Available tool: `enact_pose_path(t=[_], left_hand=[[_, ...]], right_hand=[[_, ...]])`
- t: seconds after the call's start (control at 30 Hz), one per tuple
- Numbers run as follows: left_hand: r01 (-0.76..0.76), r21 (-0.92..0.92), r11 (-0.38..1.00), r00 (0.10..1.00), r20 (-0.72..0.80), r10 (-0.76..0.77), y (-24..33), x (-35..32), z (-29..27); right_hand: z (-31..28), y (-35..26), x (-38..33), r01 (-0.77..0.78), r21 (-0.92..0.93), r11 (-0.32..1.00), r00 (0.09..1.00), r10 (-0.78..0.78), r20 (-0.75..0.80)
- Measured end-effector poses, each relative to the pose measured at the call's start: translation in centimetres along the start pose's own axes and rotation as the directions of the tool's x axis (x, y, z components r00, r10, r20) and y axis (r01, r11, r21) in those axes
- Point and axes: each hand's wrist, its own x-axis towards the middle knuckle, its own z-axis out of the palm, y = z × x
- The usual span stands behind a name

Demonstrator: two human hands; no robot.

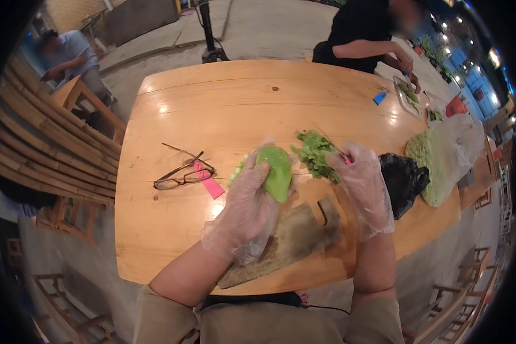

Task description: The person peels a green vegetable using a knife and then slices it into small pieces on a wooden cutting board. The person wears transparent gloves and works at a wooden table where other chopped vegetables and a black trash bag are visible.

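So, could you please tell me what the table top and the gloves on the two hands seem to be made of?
The orange-brown table top looks like varnished wood: grain lines, a dark knot and glossy light reflections show. The see-through gloves on the left hand and right hand look like thin plastic film: loose, crinkled and shiny. The left hand grips a smooth green fruit.

Open-air eating place or market stall at night, used for food prep. Shown by a broad wooden bench (pixel 223 103) standing on bare concrete pavement (pixel 258 28), bamboo poles (pixel 34 149) along one side, wooden chairs (pixel 470 298) around, coloured lights (pixel 476 63) beyond. Also by a worn chopping board (pixel 292 241), heaped greens (pixel 315 153), bagged produce (pixel 441 157), and a second person (pixel 367 40) sorting vegetables over a tray (pixel 407 100).
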Motion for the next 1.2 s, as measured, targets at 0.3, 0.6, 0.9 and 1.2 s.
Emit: enact_pose_path(t=[0.3, 0.6, 0.9, 1.2], left_hand=[[-0.006, 0.001, 1.000, 1.000, 0.003, 0.006, 0.6, 0.0, 0.3], [0.011, -0.121, 0.993, 0.999, 0.050, -0.005, 0.2, -0.1, 0.0], [-0.002, -0.197, 0.981, 1.000, -0.016, -0.001, 0.6, -0.2, 0.7], [0.022, -0.231, 0.973, 1.000, 0.004, -0.022, 0.3, -0.3, 0.4]], right_hand=[[0.5, -1.2, 0.2, -0.054, -0.077, 0.996, 0.997, 0.058, 0.050], [1.4, -0.5, -0.8, 0.050, 0.091, 0.995, 0.998, -0.046, -0.043], [2.2, -3.0, -3.2, 0.436, -0.009, 0.900, 0.893, -0.431, 0.128], [1.6, -3.9, -3.7, 0.269, 0.119, 0.956, 0.930, -0.290, 0.224]])
